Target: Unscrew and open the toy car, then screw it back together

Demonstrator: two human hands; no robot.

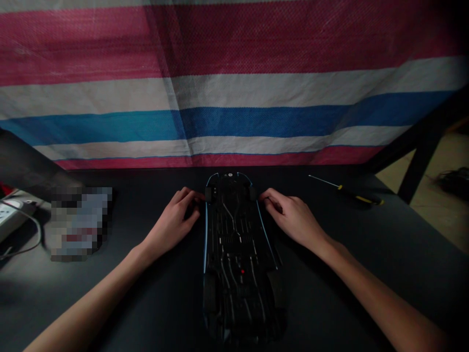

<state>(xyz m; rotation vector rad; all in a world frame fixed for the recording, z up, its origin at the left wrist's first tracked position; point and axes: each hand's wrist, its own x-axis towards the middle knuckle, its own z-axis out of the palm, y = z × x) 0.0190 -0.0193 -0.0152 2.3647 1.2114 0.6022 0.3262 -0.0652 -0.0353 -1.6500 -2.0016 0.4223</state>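
A toy car [236, 244] lies upside down on the black table in front of me, its dark underside with moulded lines and a small red spot facing up. Thin light-blue body edges show along its sides, and its wheels point upward. My left hand [183, 211] rests at the car's left side, fingers curled, fingertips against the body by the far left wheel. On the opposite side, my right hand [289, 215] is curled the same way, its fingertips at the edge by the far right wheel. Between them, the two hands hold the car.
A screwdriver [361, 196] with a black and yellow handle lies at the right. At the left are a pixelated flat object [82, 225] and a white power strip [12, 215] with a grey cable. A striped sheet [234, 88] hangs behind the table [154, 303].
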